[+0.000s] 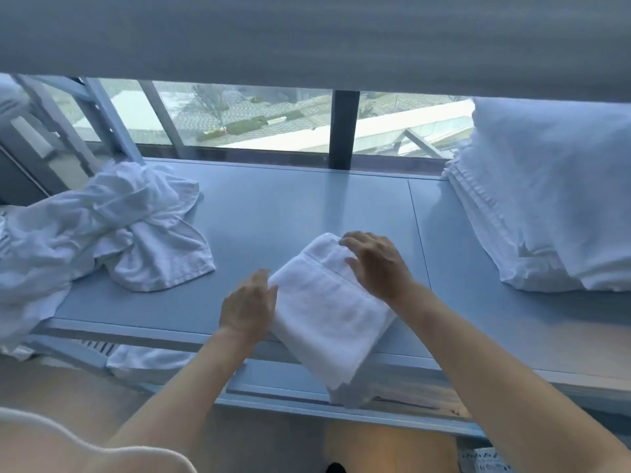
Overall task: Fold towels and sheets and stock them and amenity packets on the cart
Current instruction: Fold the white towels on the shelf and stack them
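Note:
A folded white towel [327,312] lies at an angle on the grey window ledge [290,206], its near end hanging over the front edge. My left hand [247,303] touches the towel's left side with relaxed fingers. On the towel's far end rests my right hand [375,264], fingers spread and pressing down. A crumpled heap of white sheets [102,227] lies at the left of the ledge. No cart or amenity packets are in view.
A stack of folded white linen with a pillow on top [546,199] fills the ledge's right end. The window [239,114] with a dark post [344,128] runs behind, a grey blind above. More white cloth [143,360] hangs below the ledge at left.

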